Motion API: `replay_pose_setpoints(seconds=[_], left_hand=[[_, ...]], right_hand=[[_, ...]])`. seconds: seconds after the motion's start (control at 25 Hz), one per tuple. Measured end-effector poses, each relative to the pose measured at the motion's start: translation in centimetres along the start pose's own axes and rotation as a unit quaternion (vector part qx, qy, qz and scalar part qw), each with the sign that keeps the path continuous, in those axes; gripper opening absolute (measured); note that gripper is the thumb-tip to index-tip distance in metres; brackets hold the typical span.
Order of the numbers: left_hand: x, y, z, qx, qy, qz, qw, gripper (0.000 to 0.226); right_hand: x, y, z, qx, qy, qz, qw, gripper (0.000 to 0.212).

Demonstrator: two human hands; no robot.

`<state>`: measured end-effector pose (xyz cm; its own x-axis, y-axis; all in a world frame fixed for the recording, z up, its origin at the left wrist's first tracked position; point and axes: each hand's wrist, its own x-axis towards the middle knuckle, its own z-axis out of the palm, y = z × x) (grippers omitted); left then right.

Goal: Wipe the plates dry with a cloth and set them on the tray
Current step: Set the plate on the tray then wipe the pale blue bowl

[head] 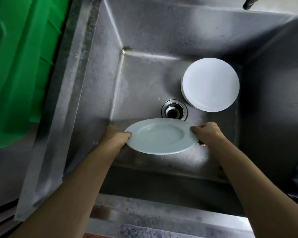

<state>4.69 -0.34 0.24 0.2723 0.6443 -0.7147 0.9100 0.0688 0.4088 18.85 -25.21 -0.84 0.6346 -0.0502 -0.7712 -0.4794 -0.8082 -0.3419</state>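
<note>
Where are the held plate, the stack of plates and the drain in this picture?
held plate (160,136): head view, on its sunken centre.
stack of plates (211,84): head view, middle of the top plate.
drain (174,112): head view, on its dark opening.

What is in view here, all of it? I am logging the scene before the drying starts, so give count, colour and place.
held plate: one, pale grey-white, above the near part of the basin, gripped at both edges
stacked plates: a stack, count unclear, white, on the basin floor at far right
sink: one, grey steel, centre
drain: one, metal, on the basin floor beside the stack
green plastic bin: one, green, left of the sink
left hand: grips the plate's left rim
right hand: grips the plate's right rim
</note>
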Motion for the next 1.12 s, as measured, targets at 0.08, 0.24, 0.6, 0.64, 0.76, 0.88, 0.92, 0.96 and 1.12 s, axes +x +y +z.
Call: replay_pose_setpoints(seconds=[0.08,0.24,0.6,0.64,0.76,0.88,0.92,0.96,1.12], left_hand=[[-0.5,0.6,-0.3,-0.033,0.021,0.006,0.999,0.018],[-1.3,1.3,-1.1,-0.114,0.034,-0.008,0.993,0.012],[-4.7,1.6,-2.2,-0.187,0.006,-0.021,0.982,0.009],[-4.8,1.9,-2.6,-0.183,0.025,0.006,0.983,0.013],[-5.3,2.2,-3.0,-0.182,0.012,-0.015,0.983,0.008],[-6.0,1.7,-3.0,-0.219,-0.012,-0.029,0.975,0.012],[-6.3,1.6,-3.2,-0.243,-0.009,-0.022,0.970,0.010],[-6.9,1.4,-3.5,-0.271,-0.014,-0.021,0.962,0.008],[-10.9,0.6,-3.4,-0.420,-0.191,-0.043,0.886,0.026]], right_hand=[[-0.8,-0.3,-0.5,0.036,0.025,-0.033,0.999,0.034],[-2.2,-0.5,-1.0,0.073,0.049,-0.077,0.993,0.034],[-5.2,0.8,-1.4,0.140,0.048,-0.069,0.987,0.035],[-5.6,0.8,-1.4,0.169,0.063,-0.087,0.980,0.031],[-6.1,0.5,-1.5,0.181,0.070,-0.072,0.978,0.035],[-6.9,1.1,-1.4,0.198,0.059,-0.055,0.977,0.036],[-7.3,1.3,-1.4,0.214,0.063,-0.060,0.973,0.034],[-7.7,1.5,-1.4,0.241,0.065,-0.067,0.966,0.029],[-9.7,2.1,-2.0,0.344,0.056,-0.112,0.930,0.022]])
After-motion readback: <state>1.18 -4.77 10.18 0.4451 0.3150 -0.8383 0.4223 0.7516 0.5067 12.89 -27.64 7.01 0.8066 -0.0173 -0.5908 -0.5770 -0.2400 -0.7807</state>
